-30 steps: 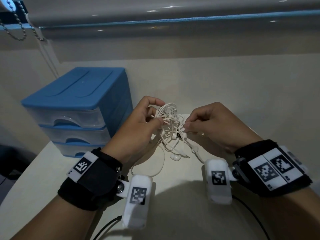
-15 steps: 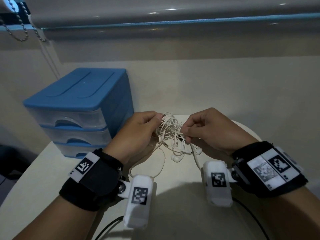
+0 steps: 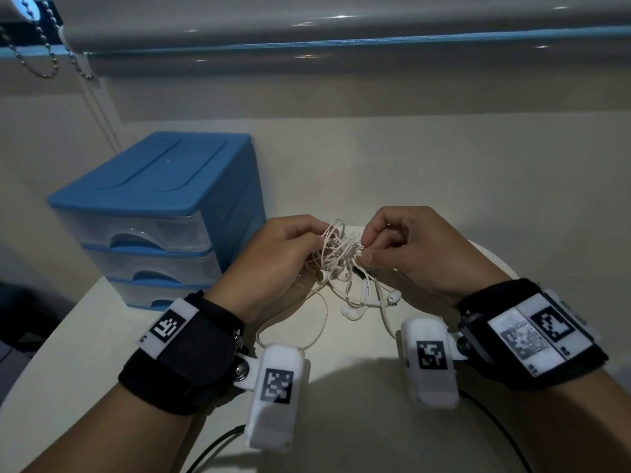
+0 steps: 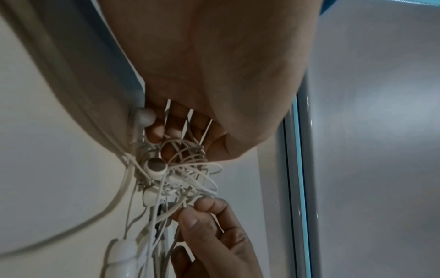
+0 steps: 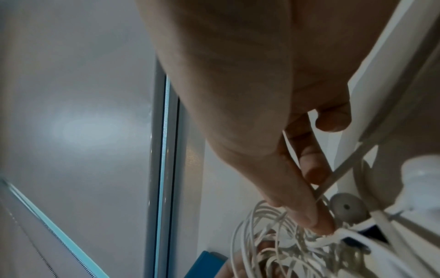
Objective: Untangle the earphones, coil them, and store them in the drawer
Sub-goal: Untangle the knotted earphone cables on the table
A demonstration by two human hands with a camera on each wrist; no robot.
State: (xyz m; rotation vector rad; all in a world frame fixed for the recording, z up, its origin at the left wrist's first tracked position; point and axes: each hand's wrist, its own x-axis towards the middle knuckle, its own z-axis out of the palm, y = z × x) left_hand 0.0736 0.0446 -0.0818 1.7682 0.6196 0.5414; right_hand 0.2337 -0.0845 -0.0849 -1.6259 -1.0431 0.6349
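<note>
A tangled knot of white earphones (image 3: pixel 341 254) hangs between both hands just above the pale table (image 3: pixel 341 421). My left hand (image 3: pixel 283 254) grips the left side of the knot with curled fingers; cords run through its fingers (image 4: pixel 181 124). My right hand (image 3: pixel 403 247) pinches strands on the right side between thumb and forefinger (image 5: pixel 316 223). Earbuds (image 3: pixel 353 312) and loose cord dangle below onto the table. The earbuds (image 4: pixel 156 166) also show close up in the left wrist view. A blue three-drawer unit (image 3: pixel 153 216) stands at the left, all drawers closed.
A wall runs behind the table, with a window blind (image 3: pixel 341 32) and its bead chain (image 3: pixel 37 52) above. The table's rounded edge (image 3: pixel 44 356) falls away at the left. Black cables (image 3: pixel 215 445) trail from the wrist cameras near the front.
Both hands have drawn closer together and lowered slightly toward the table while working the knot. The right hand's pinch has shifted onto strands at the knot's right side.
</note>
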